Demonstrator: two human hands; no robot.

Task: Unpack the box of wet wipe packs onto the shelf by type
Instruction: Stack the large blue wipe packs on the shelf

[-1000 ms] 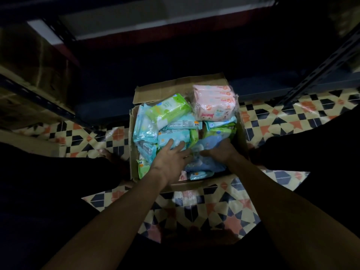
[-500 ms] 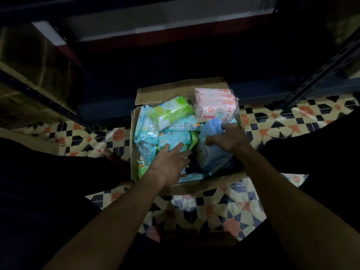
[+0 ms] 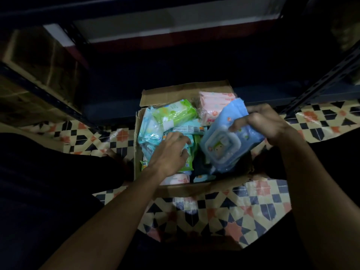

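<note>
The right hand [image 3: 266, 121] grips a blue pack [image 3: 228, 141] of wipes and holds it tilted over the right side of the box [image 3: 187, 189]. The left hand [image 3: 171, 152] rests on the packs inside with loose fingers, holding nothing. A green pack [image 3: 175, 114] and a pink pack [image 3: 214, 106] lie at the far end. The box sits on a patterned floor [image 3: 224, 215], just before a dark shelf [image 3: 175, 71].

A: Right hand [image 3: 266, 123] is gripping a blue wipe pack [image 3: 228, 141], holding it tilted above the cardboard box [image 3: 185, 189].

B: Left hand [image 3: 171, 152] is resting on teal packs [image 3: 187, 151] inside. Green pack [image 3: 175, 114] is lying on top.
</note>
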